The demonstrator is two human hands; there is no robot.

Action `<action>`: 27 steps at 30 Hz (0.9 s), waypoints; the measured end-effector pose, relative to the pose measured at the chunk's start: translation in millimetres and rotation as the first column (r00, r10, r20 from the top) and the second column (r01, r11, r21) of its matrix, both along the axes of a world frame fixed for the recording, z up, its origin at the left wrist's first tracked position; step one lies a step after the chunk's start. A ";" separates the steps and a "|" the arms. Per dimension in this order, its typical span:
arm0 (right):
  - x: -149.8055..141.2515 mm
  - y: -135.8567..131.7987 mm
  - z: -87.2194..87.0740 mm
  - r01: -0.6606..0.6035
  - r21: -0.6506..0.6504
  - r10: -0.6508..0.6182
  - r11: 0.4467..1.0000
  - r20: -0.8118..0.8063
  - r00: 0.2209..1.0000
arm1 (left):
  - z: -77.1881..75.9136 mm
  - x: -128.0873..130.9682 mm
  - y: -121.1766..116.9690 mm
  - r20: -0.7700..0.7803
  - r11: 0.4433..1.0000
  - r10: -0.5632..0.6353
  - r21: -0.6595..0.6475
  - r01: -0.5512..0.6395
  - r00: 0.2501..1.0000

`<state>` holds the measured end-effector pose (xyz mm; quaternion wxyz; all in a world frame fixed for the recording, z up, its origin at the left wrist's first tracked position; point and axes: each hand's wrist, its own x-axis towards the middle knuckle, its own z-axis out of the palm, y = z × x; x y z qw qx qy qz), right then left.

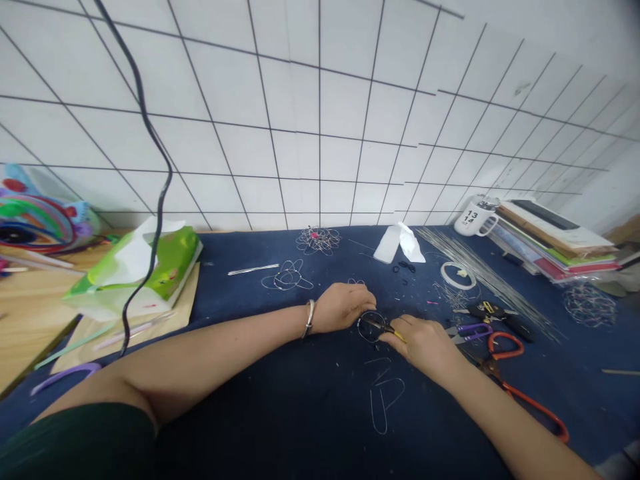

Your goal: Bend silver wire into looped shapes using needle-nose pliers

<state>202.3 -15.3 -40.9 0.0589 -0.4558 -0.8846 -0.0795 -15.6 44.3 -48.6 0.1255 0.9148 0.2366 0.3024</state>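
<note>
The right hand's grip (425, 343) is closed around the yellow-handled pliers (399, 335), whose dark nose protrudes past the fingers toward the left hand (344, 308). The pliers' long axis slants gently, nose leftward and slightly up, handles back in the palm. The round wire loop (359, 331) sits between the hands above the tabletop (300, 400), its open face toward the viewer, the nose crossing it. The left hand's grip curls closed at the loop's upper edge; I cannot tell exactly what it pinches.
</note>
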 end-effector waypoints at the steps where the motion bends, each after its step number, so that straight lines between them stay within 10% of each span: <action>1: 0.1 0.1 0.1 0.002 -0.011 -0.002 1.000 0.002 1.000 | 0.4 -0.1 -0.1 -0.004 1.000 -0.003 0.000 0.003 1.000; 27: 14.5 17.7 13.1 0.193 -0.147 -0.220 0.970 -0.202 0.954 | -3.4 -1.5 22.8 0.136 0.932 0.255 -0.300 -0.206 0.957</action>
